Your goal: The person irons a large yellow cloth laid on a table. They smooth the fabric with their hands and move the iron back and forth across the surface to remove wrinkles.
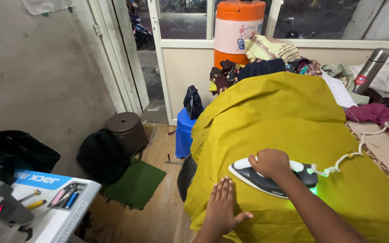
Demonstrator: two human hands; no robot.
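On the tabletop, the right hand (270, 163) wraps its grip around the iron (273, 178), pressing yellow cloth (275, 112); the left hand (221, 208) lies spread flat beside it, holding the cloth taut.

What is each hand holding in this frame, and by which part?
The right hand grips the black and white electric iron by its top handle. The left hand holds nothing; it lies flat, palm down, on the mustard-yellow cloth.

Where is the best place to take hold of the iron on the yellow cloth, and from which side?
By its top handle, from above. The iron lies flat on the yellow cloth, soleplate down, and the right hand already wraps that raised handle; the cord leaves at the rear.
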